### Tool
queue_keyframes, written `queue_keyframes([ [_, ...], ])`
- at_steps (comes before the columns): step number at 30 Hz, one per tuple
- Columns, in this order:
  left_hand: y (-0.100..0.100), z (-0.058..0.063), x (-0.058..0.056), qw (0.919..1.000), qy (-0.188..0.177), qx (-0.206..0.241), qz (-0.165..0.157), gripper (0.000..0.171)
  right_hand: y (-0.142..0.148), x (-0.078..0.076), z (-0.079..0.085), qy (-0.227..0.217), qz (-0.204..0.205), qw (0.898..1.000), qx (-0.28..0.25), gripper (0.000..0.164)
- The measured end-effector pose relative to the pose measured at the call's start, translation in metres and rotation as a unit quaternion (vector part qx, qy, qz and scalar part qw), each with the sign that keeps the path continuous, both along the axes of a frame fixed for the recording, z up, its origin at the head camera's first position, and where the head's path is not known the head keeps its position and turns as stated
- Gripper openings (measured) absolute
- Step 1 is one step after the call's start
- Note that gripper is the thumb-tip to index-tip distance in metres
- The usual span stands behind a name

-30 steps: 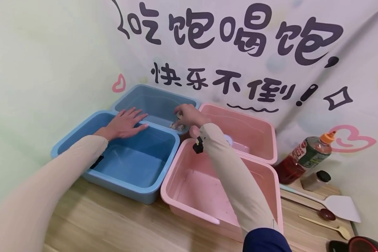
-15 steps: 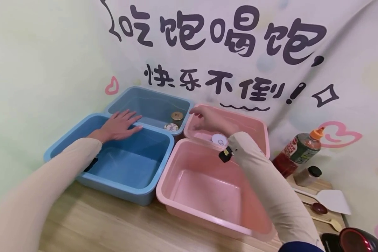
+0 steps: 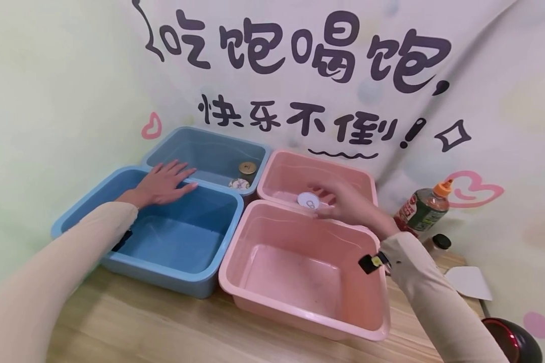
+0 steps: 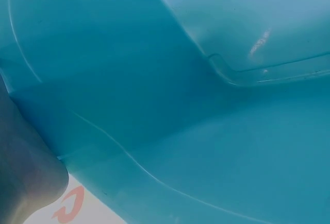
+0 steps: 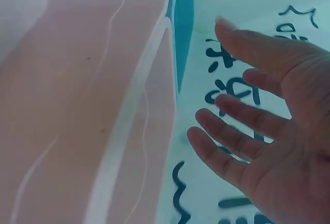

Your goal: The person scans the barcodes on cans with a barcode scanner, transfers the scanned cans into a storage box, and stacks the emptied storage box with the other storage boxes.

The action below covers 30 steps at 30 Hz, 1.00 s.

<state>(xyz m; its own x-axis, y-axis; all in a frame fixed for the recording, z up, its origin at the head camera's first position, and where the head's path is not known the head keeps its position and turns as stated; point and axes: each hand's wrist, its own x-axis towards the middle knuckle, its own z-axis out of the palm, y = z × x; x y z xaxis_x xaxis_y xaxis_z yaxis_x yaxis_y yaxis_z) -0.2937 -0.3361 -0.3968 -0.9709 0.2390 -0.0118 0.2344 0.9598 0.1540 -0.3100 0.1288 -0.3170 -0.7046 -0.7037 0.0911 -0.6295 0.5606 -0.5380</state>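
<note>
My left hand (image 3: 163, 185) lies with its fingers spread at the rim between the front blue bin (image 3: 170, 275) and the back blue bin (image 3: 200, 132). In the left wrist view only a blurred edge of that hand (image 4: 33, 177) shows. My right hand (image 3: 345, 202), relaxed and holding nothing, is above the back pink bin (image 3: 324, 160). Its fingertips are right beside a can with a white lid (image 3: 307, 200) in that bin. The right wrist view shows the hand (image 5: 278, 110) with fingers apart. In the back blue bin stand a gold-topped can (image 3: 247, 168) and a can with a patterned top (image 3: 239, 184).
A front pink bin (image 3: 309, 315) stands nearest on the wooden table (image 3: 172, 322). To the right are a sauce bottle (image 3: 424, 206), a black-lidded jar (image 3: 439, 243), a white spatula (image 3: 469, 281) and a black-and-red object (image 3: 513, 340). A printed cloth (image 3: 272, 85) hangs behind.
My right hand has left the two cans in the back blue bin and moved right over the back pink bin to the white-lidded can. The left hand keeps its place; the view has shifted slightly.
</note>
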Motion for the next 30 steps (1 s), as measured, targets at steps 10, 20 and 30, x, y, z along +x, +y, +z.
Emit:
queue_keyframes([
  [10, -0.001, -0.002, 0.000, 1.0000, 0.003, 0.004, 0.003, 0.072, 0.068, 0.045, -0.019, 0.005, -0.090, 0.996, -0.024, 0.068],
  [20, 0.001, -0.002, -0.002, 1.0000, 0.001, 0.008, 0.005, 0.070, 0.114, 0.088, -0.051, -0.015, -0.280, 0.959, -0.029, 0.060],
  [30, 0.001, -0.002, -0.006, 1.0000, -0.001, -0.001, -0.005, 0.073, 0.123, 0.112, -0.082, -0.164, -0.301, 0.931, -0.129, 0.066],
])
